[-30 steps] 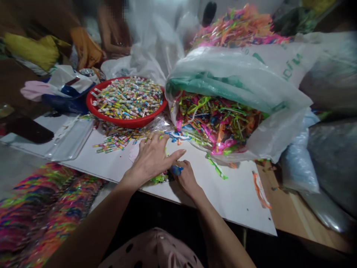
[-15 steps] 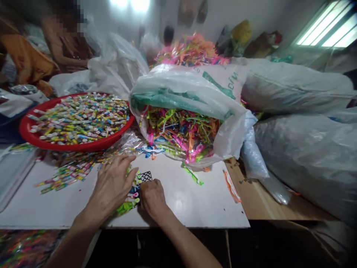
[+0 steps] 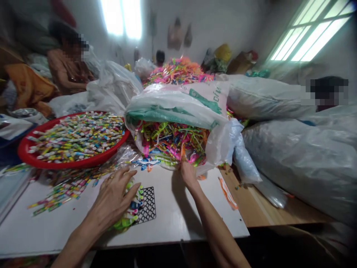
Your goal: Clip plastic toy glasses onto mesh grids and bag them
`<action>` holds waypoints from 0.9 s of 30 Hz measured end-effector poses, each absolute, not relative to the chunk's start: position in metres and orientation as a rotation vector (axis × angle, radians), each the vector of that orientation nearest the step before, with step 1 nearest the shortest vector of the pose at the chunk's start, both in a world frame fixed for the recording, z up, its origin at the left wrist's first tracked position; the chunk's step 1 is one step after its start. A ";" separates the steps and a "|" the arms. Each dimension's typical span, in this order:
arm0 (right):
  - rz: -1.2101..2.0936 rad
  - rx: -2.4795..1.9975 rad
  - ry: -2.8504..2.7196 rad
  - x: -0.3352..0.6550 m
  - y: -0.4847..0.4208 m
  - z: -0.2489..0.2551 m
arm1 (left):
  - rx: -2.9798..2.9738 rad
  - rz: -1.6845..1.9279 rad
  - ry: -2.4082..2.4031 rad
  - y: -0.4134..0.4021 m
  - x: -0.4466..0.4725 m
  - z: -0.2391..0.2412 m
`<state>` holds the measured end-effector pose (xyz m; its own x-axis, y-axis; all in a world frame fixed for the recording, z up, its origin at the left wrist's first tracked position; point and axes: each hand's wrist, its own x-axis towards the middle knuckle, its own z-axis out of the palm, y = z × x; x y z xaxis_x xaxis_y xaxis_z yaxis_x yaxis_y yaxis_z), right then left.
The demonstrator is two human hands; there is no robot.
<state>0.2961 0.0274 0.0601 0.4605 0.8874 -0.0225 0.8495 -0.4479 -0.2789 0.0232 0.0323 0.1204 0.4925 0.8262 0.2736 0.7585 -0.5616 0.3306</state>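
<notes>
I see my left hand (image 3: 111, 197) spread on coloured plastic strips (image 3: 124, 224) beside a black mesh grid (image 3: 147, 204). My right hand (image 3: 189, 175) is at the mouth of the plastic sack (image 3: 173, 106), grip unclear. The sack is full; the red basin (image 3: 55, 163) is heaped.

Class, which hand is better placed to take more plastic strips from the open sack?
Probably the right hand: it reaches the mouth of the sack, at the strips. The left hand lies farther off, on coloured pieces beside the black mesh.
</notes>
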 end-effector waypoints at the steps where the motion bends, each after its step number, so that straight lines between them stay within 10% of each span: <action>1: 0.281 -2.419 -1.474 0.289 0.016 0.053 | 2.573 0.632 1.385 0.033 0.020 0.124; 15: 1.129 -1.565 -1.021 0.167 -0.069 -0.003 | 2.542 0.397 1.435 0.032 0.036 0.139; 27: 0.708 -2.257 -1.932 0.126 -0.047 0.018 | 2.493 0.465 1.627 0.019 0.033 0.136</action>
